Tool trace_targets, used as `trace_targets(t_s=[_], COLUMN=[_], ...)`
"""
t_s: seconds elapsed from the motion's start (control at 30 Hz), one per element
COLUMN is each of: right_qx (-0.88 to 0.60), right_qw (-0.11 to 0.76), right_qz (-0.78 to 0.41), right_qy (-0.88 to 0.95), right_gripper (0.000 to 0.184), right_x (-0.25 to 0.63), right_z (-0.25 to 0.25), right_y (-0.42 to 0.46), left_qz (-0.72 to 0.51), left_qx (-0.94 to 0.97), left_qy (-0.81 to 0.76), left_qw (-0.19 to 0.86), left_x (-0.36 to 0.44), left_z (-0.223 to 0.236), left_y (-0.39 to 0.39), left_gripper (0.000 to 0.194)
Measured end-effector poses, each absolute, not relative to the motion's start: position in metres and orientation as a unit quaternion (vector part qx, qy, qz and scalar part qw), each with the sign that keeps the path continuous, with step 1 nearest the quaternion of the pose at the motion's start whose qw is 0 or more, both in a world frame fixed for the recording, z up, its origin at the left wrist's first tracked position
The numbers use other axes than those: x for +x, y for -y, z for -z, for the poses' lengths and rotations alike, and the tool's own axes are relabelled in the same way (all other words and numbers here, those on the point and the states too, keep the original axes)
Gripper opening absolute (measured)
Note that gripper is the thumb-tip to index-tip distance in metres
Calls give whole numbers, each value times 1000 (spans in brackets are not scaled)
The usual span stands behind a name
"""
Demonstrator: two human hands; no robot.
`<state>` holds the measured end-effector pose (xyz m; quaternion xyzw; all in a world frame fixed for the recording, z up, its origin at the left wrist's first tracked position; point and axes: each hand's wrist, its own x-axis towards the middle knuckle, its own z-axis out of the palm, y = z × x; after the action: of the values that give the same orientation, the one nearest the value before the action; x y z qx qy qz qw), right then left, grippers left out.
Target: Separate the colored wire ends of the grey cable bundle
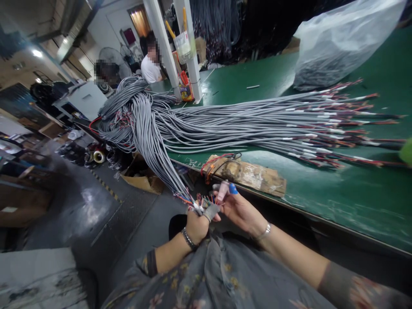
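Note:
A thick bundle of grey cables (154, 146) hangs over the bench edge toward my lap, its stripped ends showing thin coloured wires (209, 199). My left hand (198, 225) is closed around the cable ends, its thumb wrapped in grey tape. Close against it, my right hand (236, 210) pinches at the coloured wires; pale wrapping covers one finger and blue covers another. Exactly which wire sits between the right fingertips is too small to make out. More grey cables (244, 122) lie along the bench, with white-banded, stripped ends to the right.
The green bench (322, 206) runs across to the right. On its near edge lies a worn wooden board (257, 174) with a wired tool. A clear plastic bag (341, 47) stands behind the cables. A cardboard box (141, 178) is on the floor. Another person (150, 64) sits beyond the posts.

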<state>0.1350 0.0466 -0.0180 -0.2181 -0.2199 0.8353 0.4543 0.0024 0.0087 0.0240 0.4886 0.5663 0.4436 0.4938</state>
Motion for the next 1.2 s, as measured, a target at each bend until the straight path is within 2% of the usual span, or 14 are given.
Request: trace_targets(t_s=[0.07, 0.17, 0.37, 0.53, 0.83, 1.1, 1.2], right_qx=[-233, -268, -318, -341, -341, -345, -341], right_qw=[431, 388, 359, 369, 405, 388, 391], right_qz=[-843, -842, -799, -737, -763, -748, -756], right_qy=[223, 264, 363, 451, 372, 414, 399], right_gripper=[50, 44, 40, 40, 40, 38, 36], right_x=[139, 145, 143, 145, 146, 137, 137], right_z=[16, 12, 3, -2, -1, -6, -7], right_y=[-44, -39, -30, -26, -19, -24, -25], left_qz=[-445, -440, -393, -348, -406, -351, -366], left_qx=[497, 511, 567, 588, 512, 594, 574], left_qy=[-557, -551, -524, -508, -544, -501, -515], left_qw=[494, 491, 500, 524, 527, 523, 522], left_x=[1, -3, -9, -13, -12, -15, -14], left_z=[-26, -26, -15, -8, -22, -29, -32], left_y=[-7, -3, -3, -7, -8, -9, -7], left_gripper=[41, 39, 35, 29, 42, 43, 45])
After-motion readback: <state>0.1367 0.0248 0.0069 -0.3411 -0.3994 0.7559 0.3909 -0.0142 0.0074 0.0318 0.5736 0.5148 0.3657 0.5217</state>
